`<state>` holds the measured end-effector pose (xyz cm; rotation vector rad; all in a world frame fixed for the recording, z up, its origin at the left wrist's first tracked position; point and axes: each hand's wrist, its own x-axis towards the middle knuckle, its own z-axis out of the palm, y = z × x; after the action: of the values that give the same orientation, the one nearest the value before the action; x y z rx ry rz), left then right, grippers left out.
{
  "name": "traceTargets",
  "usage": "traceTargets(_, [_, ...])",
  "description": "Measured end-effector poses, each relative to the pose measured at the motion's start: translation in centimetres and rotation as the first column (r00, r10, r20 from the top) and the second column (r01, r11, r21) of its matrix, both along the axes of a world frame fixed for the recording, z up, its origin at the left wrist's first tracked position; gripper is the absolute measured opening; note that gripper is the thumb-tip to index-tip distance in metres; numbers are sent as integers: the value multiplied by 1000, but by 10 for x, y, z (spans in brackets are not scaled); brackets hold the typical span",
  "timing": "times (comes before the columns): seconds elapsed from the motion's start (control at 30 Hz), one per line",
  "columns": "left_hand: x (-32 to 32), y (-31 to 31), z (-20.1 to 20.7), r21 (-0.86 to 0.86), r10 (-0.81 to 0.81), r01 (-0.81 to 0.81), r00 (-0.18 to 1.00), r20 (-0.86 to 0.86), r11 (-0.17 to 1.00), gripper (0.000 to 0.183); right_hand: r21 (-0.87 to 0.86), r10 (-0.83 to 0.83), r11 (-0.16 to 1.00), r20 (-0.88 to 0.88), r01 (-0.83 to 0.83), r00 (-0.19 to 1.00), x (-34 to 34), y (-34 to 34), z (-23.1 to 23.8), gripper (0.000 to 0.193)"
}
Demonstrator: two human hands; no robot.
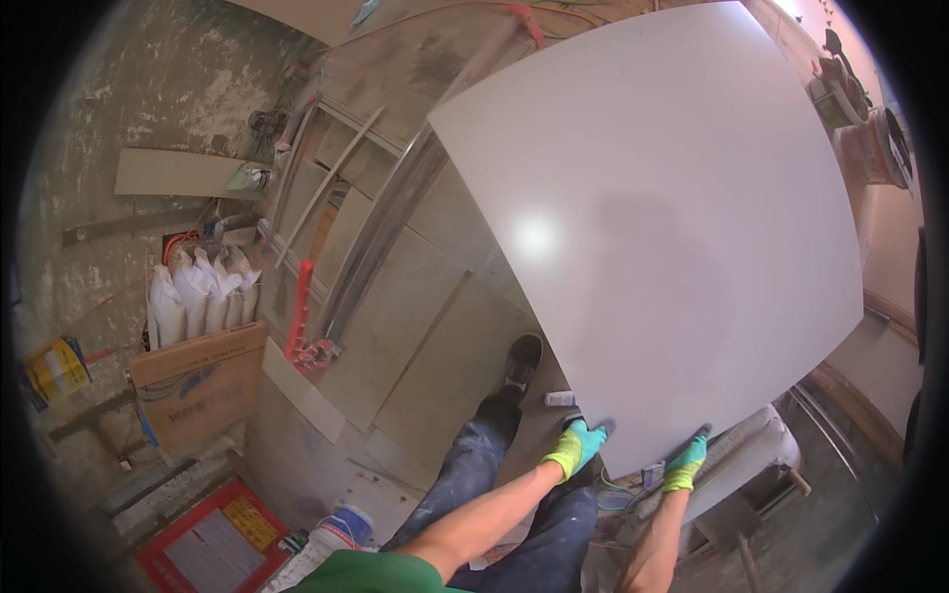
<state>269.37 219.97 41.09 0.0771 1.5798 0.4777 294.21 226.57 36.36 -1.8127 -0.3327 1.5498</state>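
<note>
A large, smooth pale-grey tile panel (712, 296) stretches out in front of me, with a bright light spot and my shadow on its face. In a yellow-green and teal glove, my left hand (578, 448) grips the panel near its lower left corner. My right hand (687, 463), gloved the same way, holds the near edge farther right. Dark fingertips show on the panel's top side at both hands; the fingers beneath it are hidden. Under the panel's left edge, close to my left hand, lies a small white cylinder (560, 398).
On the left floor stand several white bags (203, 292), a cardboard box (203, 390) and a red-framed board (213, 544). Metal rails (371, 247) with a red clamp (301, 316) run beside the panel. At right are a wrapped roll (741, 455) and a bucket (880, 153).
</note>
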Motion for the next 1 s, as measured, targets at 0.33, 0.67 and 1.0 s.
traceTargets(0.33, [-333, 139, 18, 46, 90, 714, -23, -996, 698, 44, 3, 6, 1000, 192, -7, 981, 102, 39, -25, 59])
traceTargets(0.67, [-372, 189, -24, 97, -179, 464, 515, -838, 880, 34, 17, 44, 999, 135, -46, 990, 156, 81, -15, 57])
traceTargets(1.0, [-287, 159, 92, -98, -242, 280, 542, -805, 955, 45, -230, 433, 867, 788, -442, 439, 224, 257, 188, 56])
